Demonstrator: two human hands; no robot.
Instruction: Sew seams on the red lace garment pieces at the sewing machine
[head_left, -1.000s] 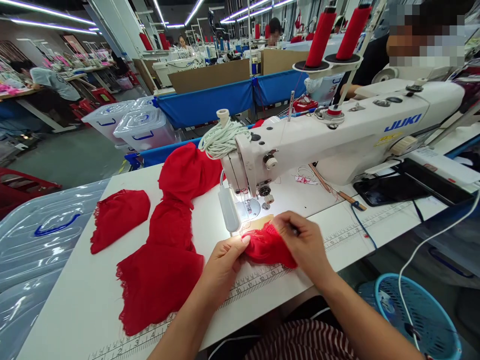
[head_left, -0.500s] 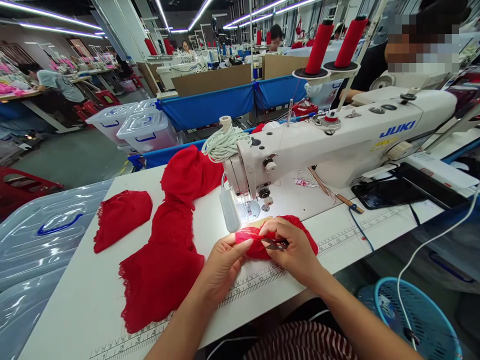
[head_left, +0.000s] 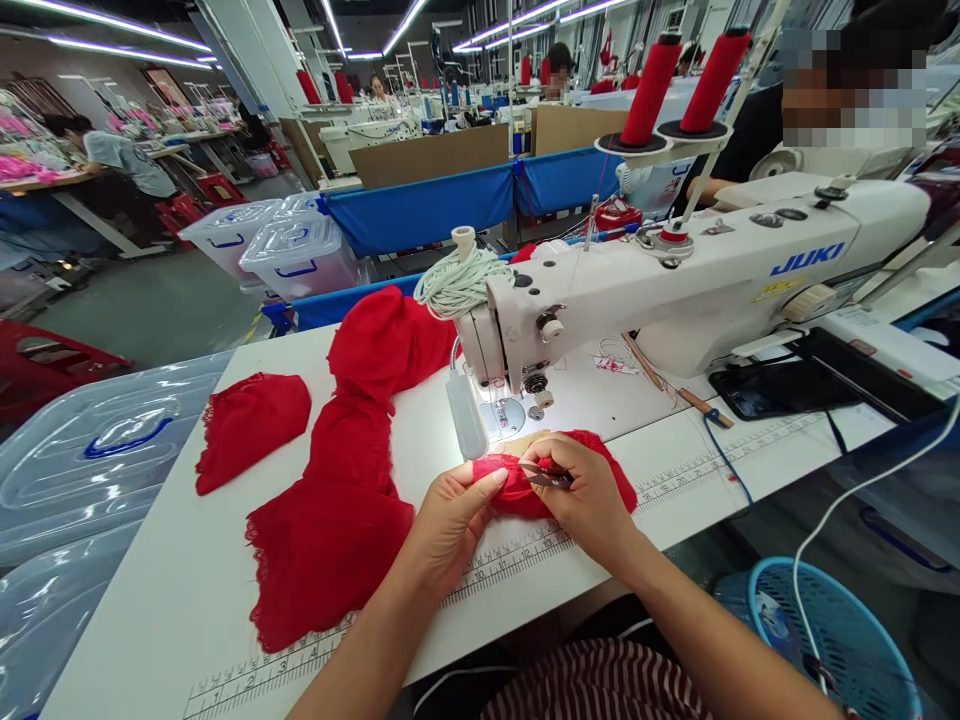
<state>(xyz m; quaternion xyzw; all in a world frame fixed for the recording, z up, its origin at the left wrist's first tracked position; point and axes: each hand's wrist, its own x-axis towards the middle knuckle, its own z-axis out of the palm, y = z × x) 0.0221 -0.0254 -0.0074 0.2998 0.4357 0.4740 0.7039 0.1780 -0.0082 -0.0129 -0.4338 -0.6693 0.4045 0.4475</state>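
Observation:
My left hand (head_left: pixel 450 515) pinches the near edge of a gathered red fabric piece (head_left: pixel 616 478) between thumb and fingers. Dark metal thread snips (head_left: pixel 549 477) sit in my right hand (head_left: pixel 589 505), their blades pointing left over the cloth, close to my left thumb. The fingertips of my right hand also seem to touch the fabric. Both hands are just in front of the needle area of a white sewing machine (head_left: pixel 697 255). Left of it, a long run of joined red fabric pieces (head_left: pixel 330 560) lies on the table, with a separate small red piece (head_left: pixel 255 425) beyond.
A white tabletop (head_left: pixel 157 590) has a printed ruler along its front edge. A phone (head_left: pixel 780 390) and a wooden-handled tool (head_left: pixel 705 408) lie at the right. Below stands a blue basket (head_left: pixel 832 610). Clear plastic bins (head_left: pixel 300 250) are behind. A co-worker's arm (head_left: pixel 709 190) shows at back right.
The view has shifted slightly, so the table and machine appear a little farther right. The snips' blades show more plainly above the red fabric; both hands stay nearly in place.

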